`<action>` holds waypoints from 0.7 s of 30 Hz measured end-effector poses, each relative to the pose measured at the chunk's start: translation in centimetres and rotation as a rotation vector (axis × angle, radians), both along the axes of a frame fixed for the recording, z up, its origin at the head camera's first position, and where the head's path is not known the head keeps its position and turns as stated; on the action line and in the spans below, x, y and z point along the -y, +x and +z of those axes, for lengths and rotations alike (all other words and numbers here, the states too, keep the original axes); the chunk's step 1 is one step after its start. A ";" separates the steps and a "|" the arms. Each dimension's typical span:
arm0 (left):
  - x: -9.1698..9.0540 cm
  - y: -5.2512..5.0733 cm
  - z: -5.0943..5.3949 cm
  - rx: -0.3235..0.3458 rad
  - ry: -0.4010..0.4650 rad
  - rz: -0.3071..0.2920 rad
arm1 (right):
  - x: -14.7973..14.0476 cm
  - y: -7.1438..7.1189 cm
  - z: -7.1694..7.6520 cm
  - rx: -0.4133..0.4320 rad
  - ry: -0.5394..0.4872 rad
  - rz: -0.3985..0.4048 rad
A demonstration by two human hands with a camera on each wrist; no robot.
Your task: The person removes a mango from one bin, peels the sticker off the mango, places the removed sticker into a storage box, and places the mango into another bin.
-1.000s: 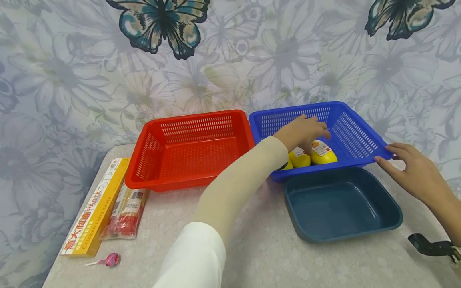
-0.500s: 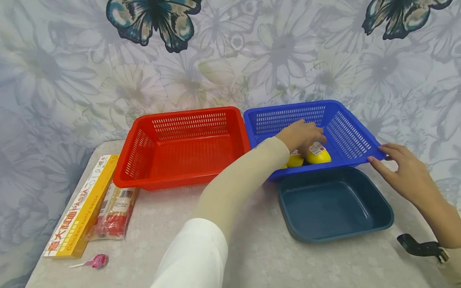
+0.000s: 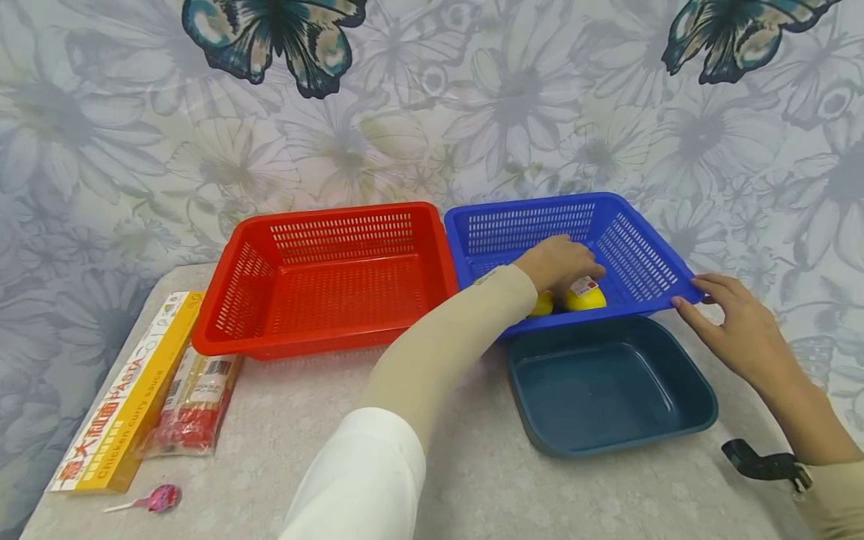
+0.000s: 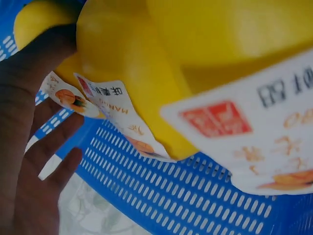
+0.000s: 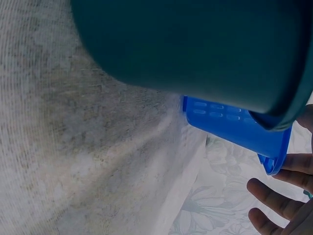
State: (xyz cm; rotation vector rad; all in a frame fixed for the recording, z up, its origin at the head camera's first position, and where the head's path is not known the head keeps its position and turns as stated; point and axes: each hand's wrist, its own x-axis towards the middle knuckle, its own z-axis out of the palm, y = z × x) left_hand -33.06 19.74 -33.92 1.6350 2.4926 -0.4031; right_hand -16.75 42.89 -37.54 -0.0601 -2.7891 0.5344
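My left hand is down inside the blue basket, over smooth yellow rounded packs with white labels reading MANGO. In the left wrist view its thumb lies across the leftmost yellow pack. Its fingers, spread and fairly straight, reach past that pack's label, and no firm grip shows. Part of the packs is hidden by the hand in the head view. At the basket's front right corner my right hand pinches the blue rim with thumb and fingertips; its other fingers stand apart from it.
A red basket stands left of the blue one. In front of the blue basket sits a dark teal tub. Leftward lie a yellow pasta box, a clear bag of noodles and a lollipop. A patterned wall backs the table.
The left hand has lowered onto the yellow packs, its fingers bending further down among them. The right hand keeps its hold on the rim. The whole scene has shifted left in the head view.
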 end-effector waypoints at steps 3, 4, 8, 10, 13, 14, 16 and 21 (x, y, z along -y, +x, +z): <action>0.0 -0.3 0.2 -0.034 0.010 -0.019 | 0.2 0.1 0.0 -0.002 -0.004 -0.001; 0.0 -0.4 0.3 -0.041 0.015 -0.020 | 0.2 0.1 0.0 -0.005 -0.002 0.004; 0.0 -0.7 1.3 -0.069 0.034 -0.015 | 0.3 -0.2 0.3 -0.006 0.013 0.020; 0.2 -0.7 2.0 -0.078 0.049 -0.012 | 0.3 -0.3 0.5 -0.004 0.019 0.022; 0.7 -0.5 3.4 -0.093 0.066 -0.005 | 0.4 -0.4 0.6 0.007 0.022 0.009; 0.9 -0.5 3.9 -0.099 0.072 0.000 | 0.4 -0.4 0.6 0.010 0.021 0.004; 1.5 -0.3 4.9 -0.114 0.075 0.013 | 0.4 -0.3 0.5 0.017 0.015 -0.003; 2.9 0.3 6.5 -0.136 0.076 0.016 | 0.1 -0.1 0.2 0.012 0.003 -0.013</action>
